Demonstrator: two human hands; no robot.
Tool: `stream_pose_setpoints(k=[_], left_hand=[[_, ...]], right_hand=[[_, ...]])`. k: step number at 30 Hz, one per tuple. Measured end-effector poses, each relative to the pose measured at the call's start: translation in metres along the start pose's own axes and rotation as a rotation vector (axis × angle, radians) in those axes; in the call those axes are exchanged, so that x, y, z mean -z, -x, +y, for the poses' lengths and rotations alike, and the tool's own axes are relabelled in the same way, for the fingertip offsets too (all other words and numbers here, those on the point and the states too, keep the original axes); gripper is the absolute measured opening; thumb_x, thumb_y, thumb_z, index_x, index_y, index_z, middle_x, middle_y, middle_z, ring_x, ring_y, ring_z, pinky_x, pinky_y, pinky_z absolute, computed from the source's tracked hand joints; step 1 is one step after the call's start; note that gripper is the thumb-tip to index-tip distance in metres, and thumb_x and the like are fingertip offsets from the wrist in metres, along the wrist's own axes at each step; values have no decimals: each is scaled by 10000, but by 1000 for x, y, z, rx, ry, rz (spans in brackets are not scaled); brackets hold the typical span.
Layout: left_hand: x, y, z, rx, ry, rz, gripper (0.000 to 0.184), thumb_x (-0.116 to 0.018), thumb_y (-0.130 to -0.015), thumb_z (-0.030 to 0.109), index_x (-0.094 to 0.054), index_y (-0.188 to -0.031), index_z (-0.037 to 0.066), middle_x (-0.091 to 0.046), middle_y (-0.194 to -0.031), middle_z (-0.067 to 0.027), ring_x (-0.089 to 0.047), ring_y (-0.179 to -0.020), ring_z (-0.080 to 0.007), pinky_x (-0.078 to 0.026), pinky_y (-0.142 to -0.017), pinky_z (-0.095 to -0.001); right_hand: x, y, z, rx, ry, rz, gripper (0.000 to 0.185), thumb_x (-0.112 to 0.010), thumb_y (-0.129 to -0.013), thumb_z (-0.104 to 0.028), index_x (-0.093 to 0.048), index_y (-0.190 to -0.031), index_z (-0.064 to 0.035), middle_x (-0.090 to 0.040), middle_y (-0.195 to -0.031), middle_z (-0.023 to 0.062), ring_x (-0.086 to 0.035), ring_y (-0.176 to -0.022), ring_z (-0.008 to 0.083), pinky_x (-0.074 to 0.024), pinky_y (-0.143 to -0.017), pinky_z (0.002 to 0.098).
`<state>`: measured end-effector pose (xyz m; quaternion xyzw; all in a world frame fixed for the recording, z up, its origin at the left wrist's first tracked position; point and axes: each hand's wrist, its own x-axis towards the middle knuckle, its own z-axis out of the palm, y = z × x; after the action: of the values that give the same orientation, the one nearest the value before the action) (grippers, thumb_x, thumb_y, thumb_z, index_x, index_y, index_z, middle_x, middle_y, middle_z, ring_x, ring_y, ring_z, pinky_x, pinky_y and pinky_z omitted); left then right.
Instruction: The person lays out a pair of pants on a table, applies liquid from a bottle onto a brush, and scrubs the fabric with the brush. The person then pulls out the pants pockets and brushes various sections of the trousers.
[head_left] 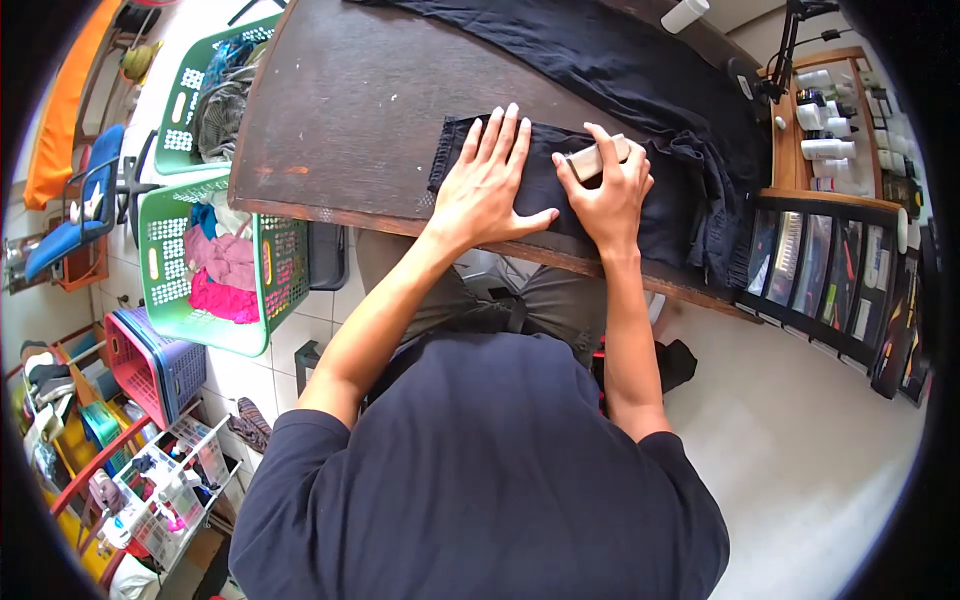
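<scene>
My left hand (487,185) lies flat with its fingers spread on the left end of a dark garment (545,150), near a frayed or elastic-looking edge. In my right hand (612,190) is a small beige block (598,158), gripped between thumb and fingers and resting on the same cloth. The garment stretches along the front edge of the dark wooden table (340,120). More dark cloth (560,50) runs across the back of the table and bunches up at the right.
Green baskets of clothes (262,285) stand left of the table. At the right are a wooden shelf (785,140) with white bottles and a black organizer (800,325) with clear compartments. A white cylinder (685,14) is at the back edge. Farther left stands a blue chair (75,230).
</scene>
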<state>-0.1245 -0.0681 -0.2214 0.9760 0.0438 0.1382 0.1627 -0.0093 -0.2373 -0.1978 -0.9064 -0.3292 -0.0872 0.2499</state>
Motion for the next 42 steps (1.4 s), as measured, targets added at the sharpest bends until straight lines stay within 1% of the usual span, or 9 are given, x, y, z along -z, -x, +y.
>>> stream_pose_setpoints(k=[4, 9, 19, 25, 31, 34, 37, 39, 42], left_hand=[[2, 1, -2, 1, -43, -63, 1254, -672, -889, 763, -293, -1698, -116, -179, -1805, -349, -162, -1708, -434, -87, -1392, -504], [6, 12, -6, 79, 21, 12, 1073, -631, -982, 679, -343, -1707, -59, -248, -1822, -256, -217, -1707, -373, -120, -1392, -477], [31, 35, -27, 159, -171, 16, 700, -534, -1116, 442, -436, -1711, 87, -414, -1792, -31, -325, -1677, -224, -201, -1375, -448], [35, 30, -25, 167, -144, 27, 743, -573, -1086, 452, -432, -1711, 76, -414, -1791, -63, -344, -1667, -250, -216, -1368, -456], [35, 32, -26, 174, -99, 16, 765, -602, -1056, 436, -445, -1698, 50, -422, -1784, -91, -368, -1652, -285, -228, -1359, -468], [39, 30, -24, 155, -106, 45, 764, -602, -1051, 447, -476, -1671, 19, -446, -1769, -96, -377, -1647, -272, -225, -1358, -471], [41, 29, -23, 152, -130, 69, 768, -592, -1059, 448, -456, -1685, 24, -421, -1783, -100, -365, -1653, -286, -222, -1358, -482], [42, 30, -23, 143, -104, 44, 745, -619, -1053, 409, -472, -1666, 12, -421, -1781, -105, -378, -1646, -306, -246, -1350, -485], [48, 24, -18, 172, -50, 41, 696, -657, -1039, 360, -526, -1620, 1, -473, -1738, -125, -428, -1610, -324, -302, -1324, -483]], right_hand=[[-1, 3, -12, 241, -213, -102, 660, -900, -863, -430, -680, -1464, -271, -606, -1292, 163, -604, -1122, 354, -474, -1001, 480], [-7, -2, 2, -15, -36, 18, 644, -900, -866, -421, -678, -1451, -267, -603, -1278, 160, -603, -1129, 350, -470, -1013, 477], [11, -4, 55, 109, -39, 42, 645, -889, -871, -486, -682, -1428, -235, -583, -1276, 196, -597, -1066, 369, -486, -968, 488], [-6, -6, -22, 235, -153, -17, 655, -865, -878, -502, -684, -1442, -223, -597, -1259, 214, -597, -1063, 377, -490, -926, 479], [-10, -21, -41, 49, -57, 15, 655, -853, -884, -512, -694, -1454, -232, -622, -1267, 225, -597, -1071, 376, -481, -933, 484], [-11, -15, -30, 394, -193, -100, 680, -855, -878, -507, -681, -1479, -243, -622, -1254, 214, -595, -1081, 373, -476, -949, 486], [-3, -20, -22, 411, -151, 27, 693, -860, -870, -493, -674, -1491, -247, -608, -1259, 198, -592, -1087, 373, -466, -972, 485], [-3, -18, -18, -7, -30, -11, 707, -866, -859, -497, -670, -1494, -255, -595, -1270, 187, -589, -1094, 369, -450, -996, 488], [-3, -8, -24, 140, -88, -32, 701, -866, -862, -498, -672, -1490, -252, -588, -1278, 190, -586, -1100, 368, -448, -1001, 486]])
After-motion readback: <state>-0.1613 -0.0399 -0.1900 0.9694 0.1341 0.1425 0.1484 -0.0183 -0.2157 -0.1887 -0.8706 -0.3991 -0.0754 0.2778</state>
